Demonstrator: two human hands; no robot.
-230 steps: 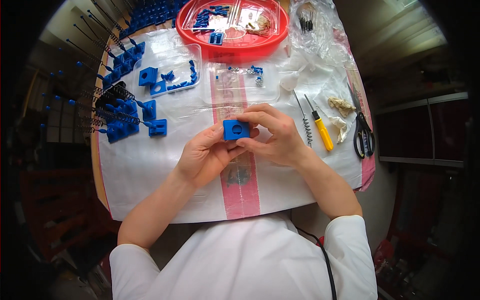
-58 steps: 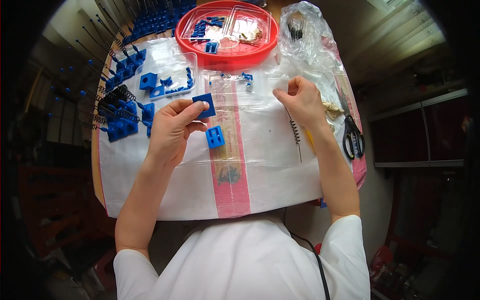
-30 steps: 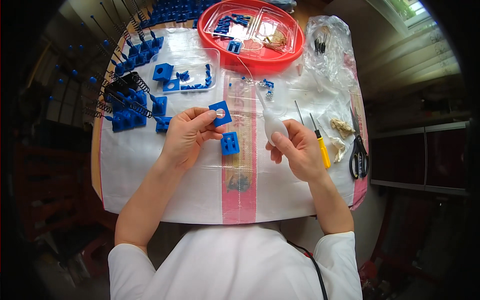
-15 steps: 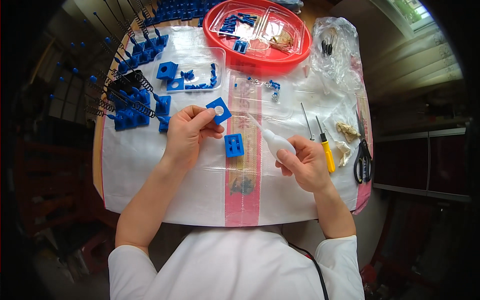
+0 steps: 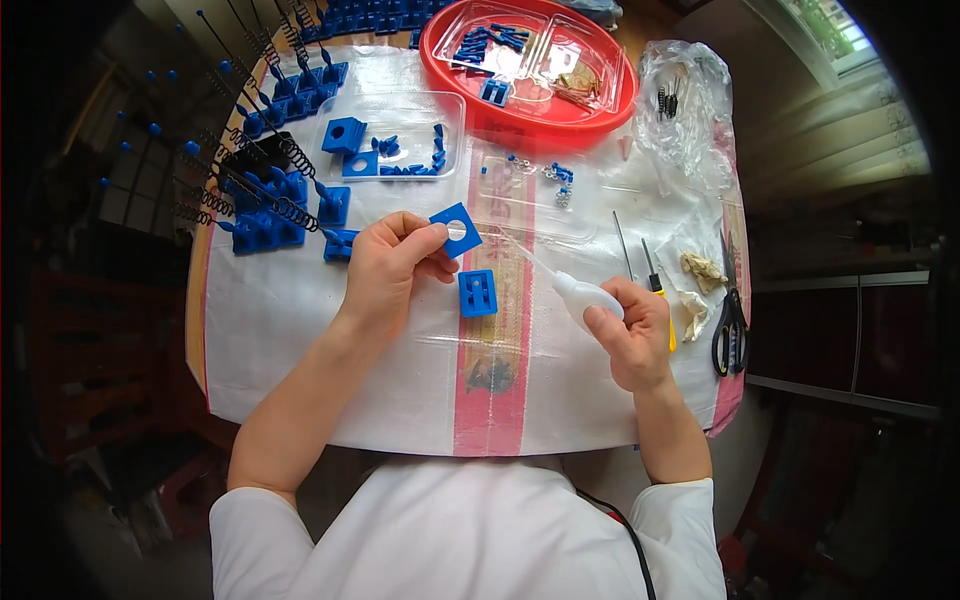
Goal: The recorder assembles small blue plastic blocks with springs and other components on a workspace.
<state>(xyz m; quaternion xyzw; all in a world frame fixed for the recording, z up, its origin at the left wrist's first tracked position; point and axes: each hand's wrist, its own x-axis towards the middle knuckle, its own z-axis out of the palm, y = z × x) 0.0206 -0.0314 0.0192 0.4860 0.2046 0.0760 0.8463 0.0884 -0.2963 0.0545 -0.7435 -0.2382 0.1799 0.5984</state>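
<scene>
Between thumb and fingers, my left hand [image 5: 398,258] pinches a flat blue square plate [image 5: 467,241] with a round hole in it. Wrapped round a white squeeze bottle [image 5: 578,294] is my right hand [image 5: 636,330]. The bottle's long thin nozzle points up and left, its tip close to the plate's right edge; whether they touch I cannot tell. On the table just below the plate sits a blue block-shaped frame [image 5: 478,293] with slots in its top.
A clear tray [image 5: 455,150] of blue parts lies beyond my left hand. Blue bases with springs [image 5: 270,225] stand at left. A red basin [image 5: 560,122] is at the back. Right of my right hand lie a yellow-handled screwdriver [image 5: 667,318], a thin metal rod [image 5: 622,243] and scissors [image 5: 731,335].
My view has shifted slightly, so most things sit a little further right. The squeeze bottle has tilted flatter. My left hand still holds the plate, and the blue frame stays below it.
</scene>
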